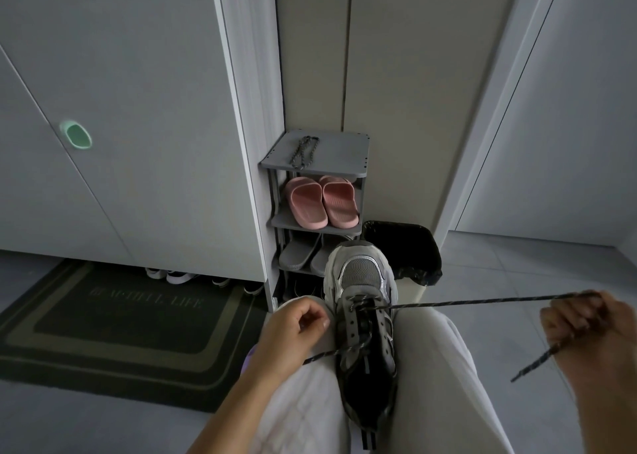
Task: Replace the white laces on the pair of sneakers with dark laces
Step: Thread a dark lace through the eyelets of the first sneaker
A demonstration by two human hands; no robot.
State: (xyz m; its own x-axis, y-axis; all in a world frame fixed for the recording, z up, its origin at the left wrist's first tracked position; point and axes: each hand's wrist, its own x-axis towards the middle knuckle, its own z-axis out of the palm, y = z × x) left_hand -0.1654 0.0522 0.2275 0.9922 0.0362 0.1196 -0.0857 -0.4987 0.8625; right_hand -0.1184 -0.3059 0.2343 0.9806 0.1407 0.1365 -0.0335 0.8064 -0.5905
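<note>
1. The left hand [293, 329] rests curled on the pale-trousered left knee, forearm reaching in from below; its fingers [319, 317] are folded in, and whether they pinch anything I cannot tell.
2. The grey mesh sneaker [365, 319] lies wedged between the thighs, toe pointing away, beside that hand.
3. A dark speckled lace [465, 302] runs taut from the lowest eyelets rightward; its other end trails left under the left wrist.
4. The right hand [586, 329], held out wide, has its fingers clenched around the lace, the tip dangling below.
</note>
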